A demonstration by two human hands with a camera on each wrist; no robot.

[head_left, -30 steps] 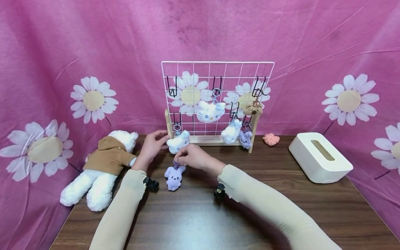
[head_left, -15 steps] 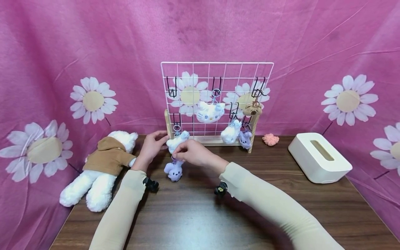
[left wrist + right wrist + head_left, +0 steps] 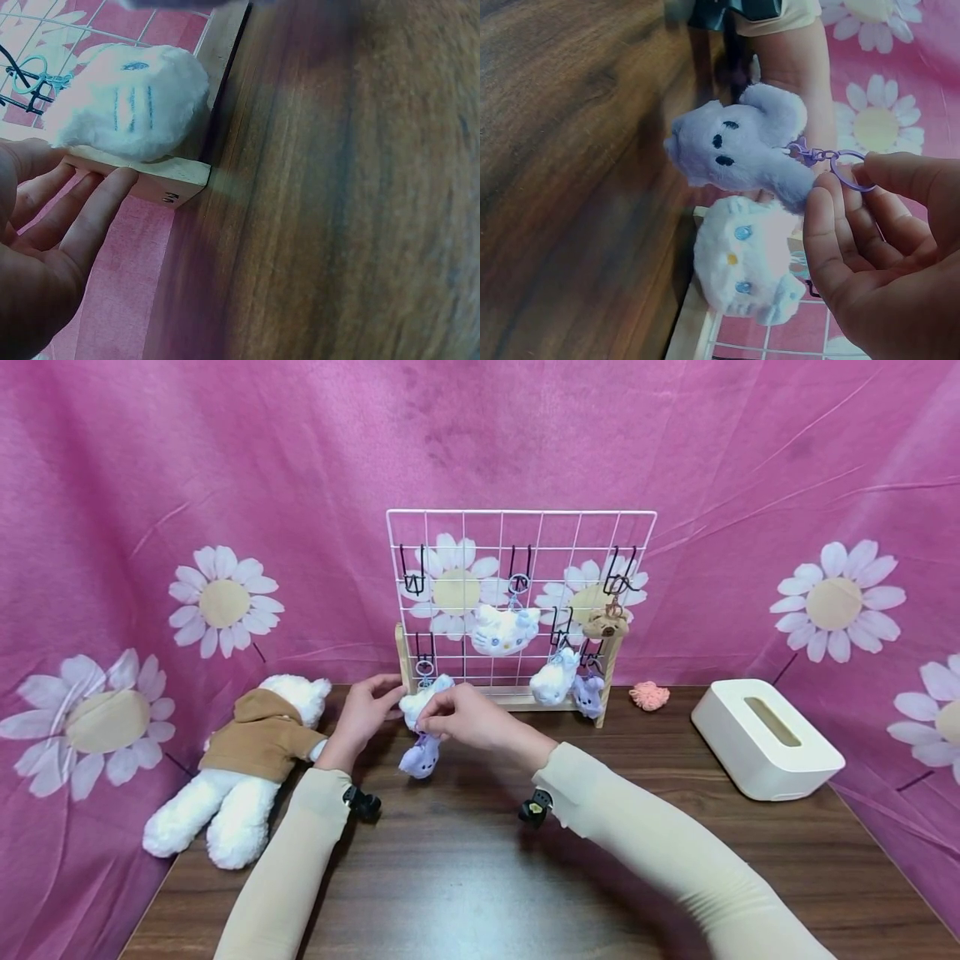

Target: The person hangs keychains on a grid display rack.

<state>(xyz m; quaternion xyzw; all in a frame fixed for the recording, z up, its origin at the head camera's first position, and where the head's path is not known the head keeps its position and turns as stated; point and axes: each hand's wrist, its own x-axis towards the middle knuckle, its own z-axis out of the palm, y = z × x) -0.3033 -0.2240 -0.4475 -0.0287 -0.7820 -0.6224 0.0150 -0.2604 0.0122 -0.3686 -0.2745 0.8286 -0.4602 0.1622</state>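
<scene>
My right hand (image 3: 468, 718) pinches the purple ring (image 3: 843, 182) of a purple plush keychain (image 3: 727, 146) between thumb and fingers. The plush, long-eared with a small dark-eyed face, dangles tilted below that hand in the head view. Just behind it a white cat-face plush keychain (image 3: 422, 703) hangs from a low left hook of the white wire grid rack (image 3: 522, 512). My left hand (image 3: 365, 714) is at the rack's left wooden side post (image 3: 161, 184); its nearly straight fingers touch the wood in the left wrist view.
More keychains hang on the rack: a large white cat face (image 3: 506, 631), a white plush (image 3: 555, 678), a brown one (image 3: 606, 622) and a purple one (image 3: 588, 695). A white tissue box (image 3: 772, 735), pink fluffy item (image 3: 649, 695) and teddy bear (image 3: 255, 743) flank it.
My right hand has risen a little towards the rack, lifting the purple plush keychain, which swings and turns. My left hand stays at the post.
</scene>
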